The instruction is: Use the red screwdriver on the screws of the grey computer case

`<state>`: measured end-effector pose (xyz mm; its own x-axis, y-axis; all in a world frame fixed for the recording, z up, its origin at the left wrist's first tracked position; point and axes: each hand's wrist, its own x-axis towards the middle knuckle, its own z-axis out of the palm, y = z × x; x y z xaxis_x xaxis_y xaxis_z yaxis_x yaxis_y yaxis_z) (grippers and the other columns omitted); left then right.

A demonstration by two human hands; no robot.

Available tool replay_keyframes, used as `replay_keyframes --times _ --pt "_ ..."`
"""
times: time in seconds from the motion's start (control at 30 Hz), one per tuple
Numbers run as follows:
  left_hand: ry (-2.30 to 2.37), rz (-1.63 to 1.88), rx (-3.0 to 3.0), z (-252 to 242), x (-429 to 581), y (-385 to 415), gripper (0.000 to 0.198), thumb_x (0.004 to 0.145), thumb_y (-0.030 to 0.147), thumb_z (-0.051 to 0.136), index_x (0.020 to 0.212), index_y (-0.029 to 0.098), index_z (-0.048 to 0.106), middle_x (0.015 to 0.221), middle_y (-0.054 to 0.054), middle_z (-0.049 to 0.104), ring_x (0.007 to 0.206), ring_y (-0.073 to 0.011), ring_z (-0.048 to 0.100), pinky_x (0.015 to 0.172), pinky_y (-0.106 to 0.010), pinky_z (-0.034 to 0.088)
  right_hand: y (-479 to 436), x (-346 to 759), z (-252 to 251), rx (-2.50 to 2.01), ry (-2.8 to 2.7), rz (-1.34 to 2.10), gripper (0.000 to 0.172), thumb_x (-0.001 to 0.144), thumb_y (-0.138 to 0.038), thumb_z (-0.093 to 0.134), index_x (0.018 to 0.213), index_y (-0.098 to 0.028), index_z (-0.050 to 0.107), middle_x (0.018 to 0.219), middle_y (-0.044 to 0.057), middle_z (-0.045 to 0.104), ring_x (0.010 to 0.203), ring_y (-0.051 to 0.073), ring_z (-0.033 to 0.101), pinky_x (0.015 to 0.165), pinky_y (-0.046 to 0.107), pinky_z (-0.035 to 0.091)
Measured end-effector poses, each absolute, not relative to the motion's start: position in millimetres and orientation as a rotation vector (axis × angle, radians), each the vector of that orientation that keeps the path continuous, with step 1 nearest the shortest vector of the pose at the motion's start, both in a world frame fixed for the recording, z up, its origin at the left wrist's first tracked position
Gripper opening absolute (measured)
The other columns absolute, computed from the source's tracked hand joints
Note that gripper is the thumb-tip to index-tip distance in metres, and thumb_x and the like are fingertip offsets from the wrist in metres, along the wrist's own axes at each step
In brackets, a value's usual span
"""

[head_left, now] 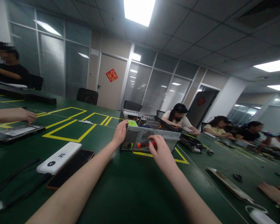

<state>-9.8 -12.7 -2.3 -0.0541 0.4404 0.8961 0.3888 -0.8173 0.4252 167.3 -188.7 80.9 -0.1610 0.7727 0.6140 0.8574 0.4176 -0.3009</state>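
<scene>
An open metal computer case lies on the green table, its perforated rear panel facing me and wires showing inside. My left hand rests on the case's left top corner, beside a bright yellow-green label; its fingers are pressed together on the edge. My right hand is closed round a red and black screwdriver, held level in front of the rear panel, with the handle's end pointing left. The tool's tip is hidden by the hand.
Left of my arm lie a white power bank and a dark phone with cables. A co-worker's hand is above a drive at far left. Black parts sit right of the case; other people work beyond.
</scene>
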Motion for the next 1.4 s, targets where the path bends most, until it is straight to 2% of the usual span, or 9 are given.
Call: replay_keyframes --times 0.1,0.23,0.43,0.57,0.87,1.4 --pt "0.934 2.058 2.125 -3 -9 -13 0.038 0.096 0.034 0.022 0.106 0.018 0.055 0.119 -0.011 0.058 0.116 -0.0198 0.051 0.104 -0.043 0.039 -194 169 87 -1.294 -1.928 -0.179 0.016 0.084 -0.018 0.044 0.095 -0.018 0.057 0.104 0.009 0.056 0.088 0.02 0.059 0.077 0.033 0.048" --pt "0.943 2.045 2.131 -3 -9 -13 0.038 0.096 0.034 0.022 0.106 0.018 0.055 0.12 -0.01 0.058 0.117 -0.0196 0.051 0.104 -0.043 0.039 -196 170 92 -1.198 -1.913 -0.267 0.01 0.081 -0.021 0.056 0.091 -0.018 0.056 0.098 0.008 0.057 0.092 0.021 0.058 0.08 0.035 0.049" --pt "0.939 2.048 2.123 -2 -10 -15 0.038 0.096 0.034 0.022 0.106 0.019 0.055 0.12 -0.01 0.058 0.117 -0.0196 0.051 0.104 -0.043 0.039 -196 171 86 -0.877 -1.951 -0.668 0.028 0.084 -0.02 0.055 0.112 -0.018 0.053 0.106 0.012 0.06 0.1 0.022 0.058 0.087 0.038 0.05" --pt "0.951 2.045 2.124 -3 -9 -14 0.037 0.096 0.033 0.022 0.107 0.019 0.055 0.12 -0.01 0.057 0.117 -0.0198 0.05 0.104 -0.044 0.039 -191 173 76 -0.745 -1.951 -0.816 0.032 0.083 -0.017 0.057 0.114 -0.019 0.053 0.106 0.012 0.062 0.098 0.022 0.059 0.085 0.038 0.051" --pt "0.927 2.08 2.122 -6 -8 -11 0.037 0.095 0.033 0.022 0.108 0.018 0.054 0.12 -0.011 0.058 0.117 -0.0201 0.051 0.103 -0.044 0.039 -176 177 62 -0.642 -1.925 -0.919 0.042 0.08 -0.01 0.06 0.12 -0.019 0.051 0.105 0.012 0.064 0.096 0.021 0.06 0.081 0.037 0.053" --pt "0.938 2.058 2.135 -4 -9 -13 0.037 0.096 0.034 0.022 0.107 0.019 0.054 0.12 -0.01 0.058 0.116 -0.0196 0.051 0.103 -0.043 0.039 -175 179 60 -0.637 -1.925 -0.932 0.041 0.082 -0.014 0.058 0.121 -0.021 0.051 0.105 0.012 0.065 0.094 0.021 0.062 0.08 0.038 0.053"
